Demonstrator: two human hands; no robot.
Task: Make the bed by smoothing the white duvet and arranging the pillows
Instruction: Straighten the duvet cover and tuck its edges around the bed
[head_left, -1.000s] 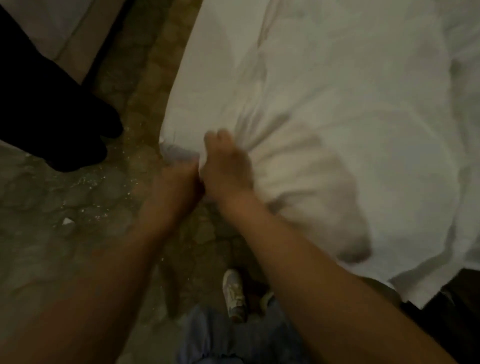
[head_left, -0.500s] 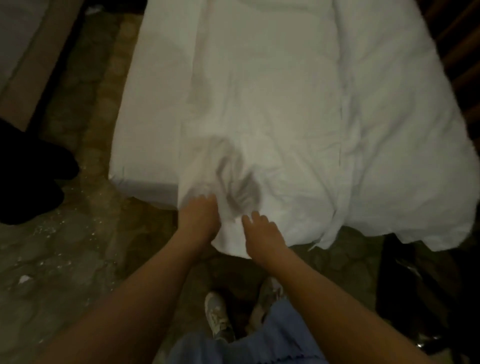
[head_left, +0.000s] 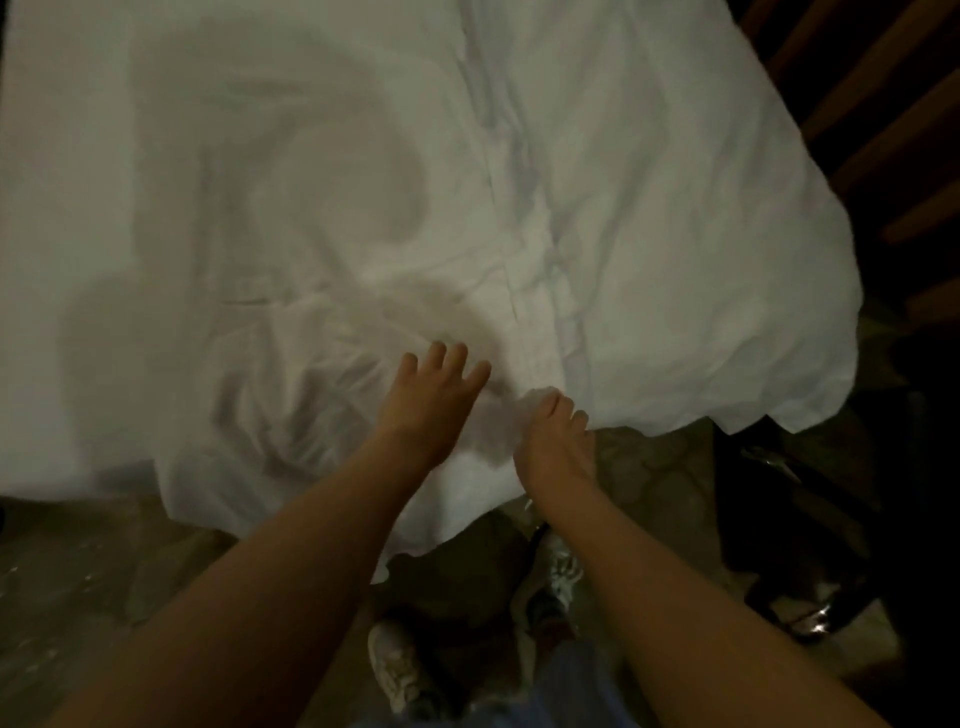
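Observation:
The white duvet (head_left: 649, 218) covers the bed and fills most of the head view, creased down its middle and bunched near the foot edge. My left hand (head_left: 428, 402) lies flat on the cloth with fingers spread, close to the near edge. Just to its right, my right hand (head_left: 556, 436) grips a fold of the duvet's hanging edge with curled fingers. No pillow is in view.
A stone-patterned floor (head_left: 93, 566) runs along the bottom. My shoes (head_left: 397, 665) stand close to the bed's foot. Dark wooden slats (head_left: 883, 104) and a dark object (head_left: 810, 545) are at the right side.
I have moved in over the bed's foot. My left hand has let go of the edge and spread flat on the duvet; my right hand has taken hold of the edge fold.

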